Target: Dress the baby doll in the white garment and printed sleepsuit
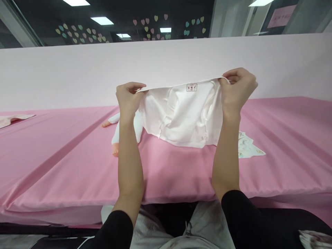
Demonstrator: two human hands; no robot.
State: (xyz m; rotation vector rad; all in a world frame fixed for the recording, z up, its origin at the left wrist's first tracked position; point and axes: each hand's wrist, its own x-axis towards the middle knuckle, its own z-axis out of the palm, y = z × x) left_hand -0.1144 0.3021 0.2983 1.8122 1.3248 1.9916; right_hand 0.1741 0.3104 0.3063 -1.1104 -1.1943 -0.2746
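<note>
A small white baby garment (178,114) hangs stretched between my two hands, above the pink surface. At its upper left edge, my left hand (131,98) pinches the cloth between thumb and fingers. My right hand (236,88) grips the opposite end of that edge, a little higher. Near the middle of the top edge a small printed label (191,87) faces me. Behind my left forearm lies a baby doll (138,126) in white clothing; its limbs show, while the rest is hidden by the garment and my arm.
White printed cloth (250,147) lies on the pink-covered table (178,173), right of my right forearm. A flat pale item (14,119) rests at the far left. Behind the table stands a white low wall (77,76), with dark windows above it.
</note>
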